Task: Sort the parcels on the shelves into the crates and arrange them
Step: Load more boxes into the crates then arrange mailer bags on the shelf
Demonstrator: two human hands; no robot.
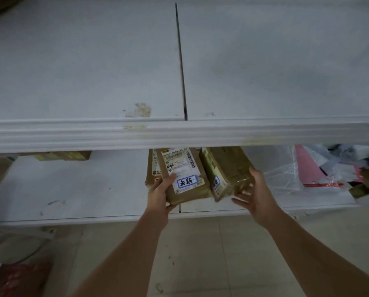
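Head view, looking down at two white metal shelves. The upper white shelf board (83, 67) is bare apart from a tape residue patch; its ribbed front lip hides the rear of the lower white shelf board (72, 189).

Left hand (160, 195) is clamped on the near-left corner of a flat brown cardboard parcel with a white shipping label and blue-boxed handwriting (184, 174): thumb on the label face, fingers under the box. The parcel lies at the front of the lower shelf on top of a second brown parcel (152, 168), of which only the left edge shows. Judgement: the corner pinch suits sliding the top box forward off the stack.

Right hand (255, 192) cups the near-right end of a thicker brown cardboard parcel wrapped in clear tape (227, 170), thumb over the top edge, fingers spread beneath. This box is tilted, its label side facing left, touching or just beside the flat parcel; which cannot be told. Judgement: the tilt suggests it is being levered up for lifting.

A pile of clear and pink plastic mailer bags (320, 170) lies further right on the lower shelf. Another brown box (61, 155) at rear left is mostly cut off by the lip. No crate is identifiable; the objects on the tiled floor (200, 254) at lower left are blurred.
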